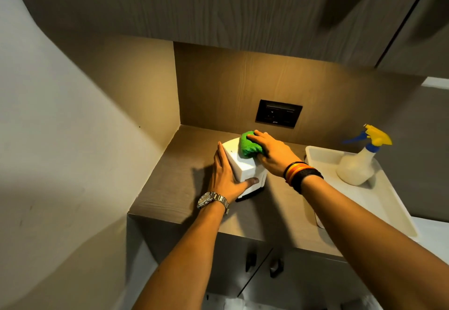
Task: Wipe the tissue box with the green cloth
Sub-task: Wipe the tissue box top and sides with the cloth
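Observation:
A white tissue box (240, 164) stands on the brown counter (175, 188) in a wall niche. My left hand (224, 176) clasps its left side, thumb hooked around the near corner. A folded green cloth (249, 146) lies on the box's top at the far right. My right hand (272, 153) presses down on the cloth, fingers spread over it and covering its right part. The box's right side is hidden behind my right hand.
A white tray (323, 156) sits on the counter to the right, holding a spray bottle (359, 164) with a blue and yellow trigger. A dark socket plate (279, 113) is on the back wall. Cupboards hang overhead, and cabinet doors with handles lie below the counter.

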